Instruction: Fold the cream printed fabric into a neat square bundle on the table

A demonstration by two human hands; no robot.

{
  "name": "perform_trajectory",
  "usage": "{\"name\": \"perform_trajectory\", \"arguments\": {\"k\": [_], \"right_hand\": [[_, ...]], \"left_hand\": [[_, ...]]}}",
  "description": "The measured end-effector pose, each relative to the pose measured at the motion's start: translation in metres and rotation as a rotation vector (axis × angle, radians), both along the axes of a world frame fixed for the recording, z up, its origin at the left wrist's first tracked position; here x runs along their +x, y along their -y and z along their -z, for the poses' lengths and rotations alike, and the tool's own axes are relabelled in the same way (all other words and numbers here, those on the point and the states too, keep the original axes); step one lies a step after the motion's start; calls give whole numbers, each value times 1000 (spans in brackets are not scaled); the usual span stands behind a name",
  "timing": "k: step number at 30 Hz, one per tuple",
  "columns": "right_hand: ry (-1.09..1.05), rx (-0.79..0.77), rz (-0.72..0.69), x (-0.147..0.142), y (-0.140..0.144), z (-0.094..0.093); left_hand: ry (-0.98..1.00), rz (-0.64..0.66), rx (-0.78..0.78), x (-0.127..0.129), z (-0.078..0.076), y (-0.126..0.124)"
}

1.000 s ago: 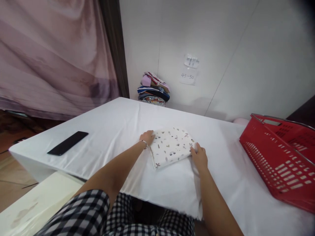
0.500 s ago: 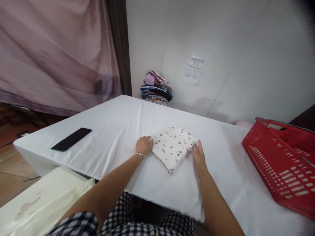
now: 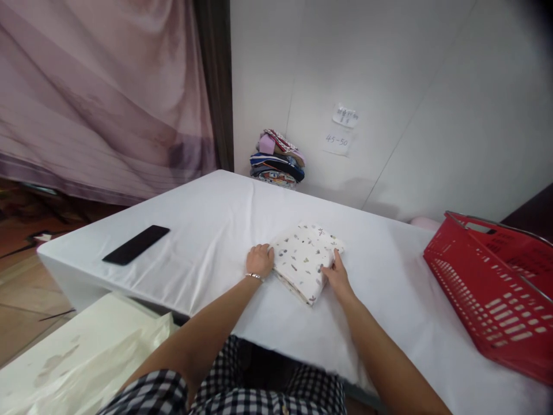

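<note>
A folded white cloth with small printed plant-like motifs lies on the white-covered table, one corner toward me and its layers showing along the near left edge. My left hand, with a bracelet at the wrist, is closed at the cloth's left corner, fingers together and thumb side against the fabric. At the right edge, my right hand grips the folded layers, one digit on top and the others along the side. The undersides of both hands are hidden.
A black phone-like slab lies on the table at left. A red plastic basket stands at right. Behind the far edge rises a stack of folded fabrics by the wall. A pale plastic-covered surface is at lower left.
My right hand has moved inward and left, from beside the right corner onto the cloth's edge, which now bends in under it. The left hand stays at the left corner. The view has shifted slightly.
</note>
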State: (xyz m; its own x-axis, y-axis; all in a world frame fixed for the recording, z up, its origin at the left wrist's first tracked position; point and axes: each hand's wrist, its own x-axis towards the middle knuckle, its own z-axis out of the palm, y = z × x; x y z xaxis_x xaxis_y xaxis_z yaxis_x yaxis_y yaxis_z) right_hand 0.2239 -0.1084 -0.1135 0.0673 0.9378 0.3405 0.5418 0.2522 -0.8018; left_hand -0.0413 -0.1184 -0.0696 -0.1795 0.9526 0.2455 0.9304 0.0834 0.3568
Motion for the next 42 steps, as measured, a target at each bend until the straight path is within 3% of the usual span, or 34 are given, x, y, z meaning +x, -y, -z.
{"name": "perform_trajectory", "arguments": {"k": [3, 7, 11, 15, 19, 21, 23, 26, 32, 37, 42], "right_hand": [[-91, -68, 41, 4, -26, -9], [78, -138, 120, 5, -41, -18], [392, -94, 105, -15, -15, -24], [620, 37, -88, -40, 26, -29], [715, 102, -119, -53, 46, -31], [725, 117, -102, -54, 48, -32], [729, 123, -101, -53, 48, -33], [747, 105, -105, -53, 47, -34], [732, 73, -126, -51, 46, -37], [650, 113, -198, -40, 47, -38], [520, 256, -335, -27, 48, -34]], "left_hand": [[35, 0, -13, 5, 0, 13], [150, 72, -27, 4, 1, 29], [274, 66, -37, -1, 1, 28], [188, 47, 1, 7, -10, 11], [-16, 278, 0, 22, -20, -15], [-40, 364, -125, 25, -17, -27], [2, 368, -253, 25, -12, -36], [64, 362, -301, 21, -3, -42], [60, 367, -267, 19, 3, -42], [96, 365, -240, 19, 0, -43], [139, 335, 47, 15, -1, -20]]}}
